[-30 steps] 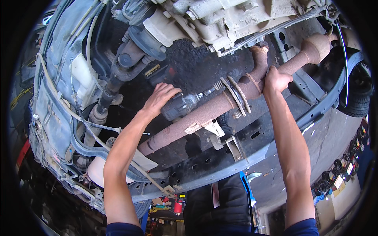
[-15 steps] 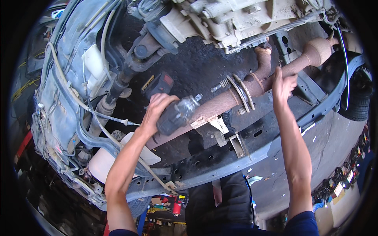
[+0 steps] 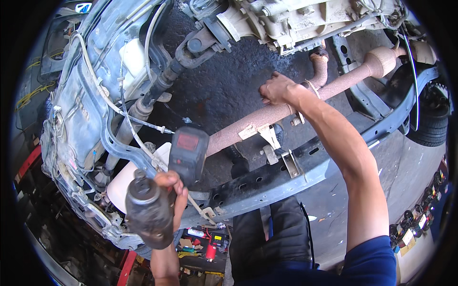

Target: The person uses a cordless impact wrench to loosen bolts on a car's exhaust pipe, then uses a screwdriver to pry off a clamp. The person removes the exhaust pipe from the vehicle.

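My left hand (image 3: 179,196) is wrapped round the grip of a black cordless impact wrench (image 3: 149,212), low on the left. Its battery (image 3: 188,152) points away from me and its nose tilts up, apart from the exhaust. My right hand (image 3: 281,89) is at the flange joint of a rusty brown exhaust pipe (image 3: 248,123). Its fingers are curled in where a spring bolt sits; what they grip is hidden. The wrist covers most of the flange. Below it a second flange bolt (image 3: 297,120) shows, and a bracket (image 3: 267,136) is on the pipe.
A dark frame rail (image 3: 267,176) runs across in front of me. Overhead are the pale gearbox (image 3: 291,21) and drive shaft (image 3: 167,76). A white plastic tank (image 3: 121,193) sits at left. Stacked tyres (image 3: 428,114) stand at right; a red bottle (image 3: 211,252) is below.
My left hand has drawn the impact wrench back, down and left, away from the pipe. My right hand has moved left along the pipe to the flange, its fingers now curled.
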A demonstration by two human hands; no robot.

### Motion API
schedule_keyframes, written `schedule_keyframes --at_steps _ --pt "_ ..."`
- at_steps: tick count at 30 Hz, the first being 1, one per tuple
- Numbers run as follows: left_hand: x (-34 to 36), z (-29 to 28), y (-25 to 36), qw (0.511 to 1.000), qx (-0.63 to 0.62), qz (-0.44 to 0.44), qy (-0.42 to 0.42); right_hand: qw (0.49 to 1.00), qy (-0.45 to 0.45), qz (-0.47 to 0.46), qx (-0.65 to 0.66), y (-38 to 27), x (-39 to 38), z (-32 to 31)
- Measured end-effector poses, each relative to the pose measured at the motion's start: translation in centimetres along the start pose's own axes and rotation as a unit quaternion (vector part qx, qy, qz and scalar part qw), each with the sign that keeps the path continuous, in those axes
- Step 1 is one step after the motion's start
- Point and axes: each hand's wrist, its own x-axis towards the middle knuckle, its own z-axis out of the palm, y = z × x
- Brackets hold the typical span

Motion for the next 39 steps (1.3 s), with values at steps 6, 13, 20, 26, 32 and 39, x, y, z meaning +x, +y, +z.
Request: schedule_keyframes --at_steps 6,13,20,26,32,39 --pt "-5.0 1.3 0.6 0.987 -0.122 -0.097 0.041 0.885 0.32 -0.156 0.3 -10.6 0.5 1.0" --pt "-7.5 1.8 -1.2 0.961 -0.11 -0.232 -0.102 0.673 0.248 -0.261 0.646 -18.1 -12.8 4.7" --pt "-9.8 5.5 -4.8 0.939 -0.181 -0.151 -0.251 0.721 0.202 -0.233 0.621 -15.9 -18.0 8.7" --pt "-11.3 7.9 -5.3 0.864 -0.35 -0.3 -0.201 0.649 0.208 -0.129 0.721 -15.2 -19.6 13.4" --pt "-12.0 8.9 -5.8 0.823 -0.403 -0.347 -0.199 0.624 0.288 -0.073 0.723 -15.8 -19.7 15.6" --pt "-12.0 10.8 -6.1 0.781 -0.446 -0.387 -0.204 0.651 0.319 -0.119 0.678 -14.2 -20.5 16.4"
